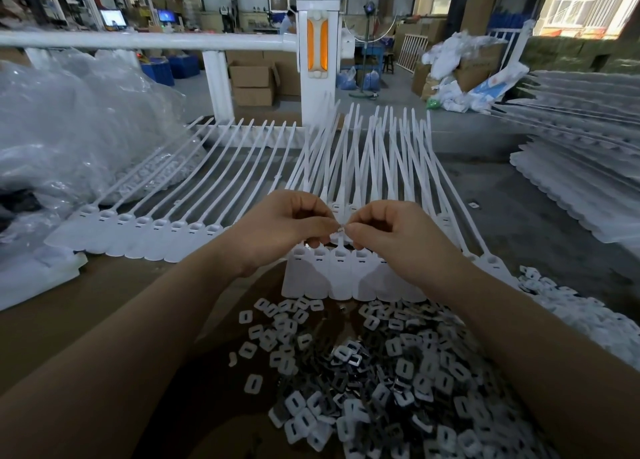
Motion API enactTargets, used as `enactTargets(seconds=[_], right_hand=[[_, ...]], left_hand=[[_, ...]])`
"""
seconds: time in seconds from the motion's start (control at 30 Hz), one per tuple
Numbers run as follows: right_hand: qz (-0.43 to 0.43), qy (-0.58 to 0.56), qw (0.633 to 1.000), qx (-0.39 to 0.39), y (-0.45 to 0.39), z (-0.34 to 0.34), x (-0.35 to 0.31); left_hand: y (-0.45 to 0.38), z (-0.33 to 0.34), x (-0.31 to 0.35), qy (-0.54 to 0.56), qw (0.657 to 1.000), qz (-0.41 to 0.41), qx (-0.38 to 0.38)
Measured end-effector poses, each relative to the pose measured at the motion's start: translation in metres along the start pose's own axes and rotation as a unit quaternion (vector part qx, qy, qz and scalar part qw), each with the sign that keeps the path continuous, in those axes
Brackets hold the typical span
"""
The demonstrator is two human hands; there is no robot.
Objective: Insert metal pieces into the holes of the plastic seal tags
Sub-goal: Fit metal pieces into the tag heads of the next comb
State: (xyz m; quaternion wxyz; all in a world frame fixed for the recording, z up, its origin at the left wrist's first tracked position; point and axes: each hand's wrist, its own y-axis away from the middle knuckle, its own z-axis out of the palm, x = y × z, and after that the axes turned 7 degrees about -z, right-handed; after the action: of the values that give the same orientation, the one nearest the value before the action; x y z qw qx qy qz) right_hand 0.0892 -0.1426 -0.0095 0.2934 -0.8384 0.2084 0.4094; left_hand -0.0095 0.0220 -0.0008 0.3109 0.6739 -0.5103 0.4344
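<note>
- Head view: we hold a tiny metal piece (341,229) between our two hands, the left hand (277,232) and the right hand (391,239) both with fingers curled and fingertips pinching it from either side.
- We judge the piece light, stiff and a little slippery, so a fingertip pinch on its edges suits it best; it could easily slip away.
- Just beyond and below the pinch lies the strip of seal tags (349,275), heads partly hidden under our hands, their holes showing as small dark slots.
- The tags look like thin, flexible plastic; we would steady a head, not a tail.
- Nearer to us than the grip lies the loose pile of parts (388,372); a second tag strip (138,237) sits off to the left.
</note>
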Motion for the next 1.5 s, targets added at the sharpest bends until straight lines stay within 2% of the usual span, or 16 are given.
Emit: enactTargets(seconds=[0.13, 0.23, 0.37, 0.53, 0.67, 0.8, 0.93, 1.27, 1.5], right_hand=[[0.018, 0.077, 0.997, -0.016, -0.001, 0.002, 0.007], [0.025, 0.089, 0.995, -0.023, -0.001, 0.001, 0.009], [0.027, 0.095, 0.995, -0.031, -0.003, 0.001, 0.011], [0.025, 0.103, 0.993, -0.042, -0.003, 0.002, 0.012], [0.026, 0.101, 0.994, -0.042, -0.002, 0.002, 0.012], [0.029, 0.094, 0.994, -0.042, -0.002, 0.002, 0.011], [0.033, 0.086, 0.995, -0.043, -0.002, 0.001, 0.01], [0.034, 0.084, 0.995, -0.047, -0.002, 0.001, 0.011], [0.031, 0.075, 0.996, -0.039, -0.001, 0.0, 0.008]], left_hand=[[-0.002, -0.012, -0.005, -0.128, 0.99, -0.028, 0.045], [-0.001, -0.019, -0.007, -0.221, 0.972, -0.063, 0.043], [-0.001, -0.021, -0.009, -0.296, 0.949, -0.104, 0.029], [-0.002, -0.022, -0.01, -0.339, 0.934, -0.113, 0.03], [-0.003, -0.021, -0.011, -0.341, 0.933, -0.118, 0.018], [-0.004, -0.025, -0.015, -0.262, 0.954, -0.145, 0.004], [-0.008, -0.027, -0.018, -0.223, 0.96, -0.168, -0.005], [-0.014, -0.023, -0.019, -0.235, 0.951, -0.201, 0.022], [-0.011, -0.03, -0.021, -0.209, 0.957, -0.203, -0.001]])
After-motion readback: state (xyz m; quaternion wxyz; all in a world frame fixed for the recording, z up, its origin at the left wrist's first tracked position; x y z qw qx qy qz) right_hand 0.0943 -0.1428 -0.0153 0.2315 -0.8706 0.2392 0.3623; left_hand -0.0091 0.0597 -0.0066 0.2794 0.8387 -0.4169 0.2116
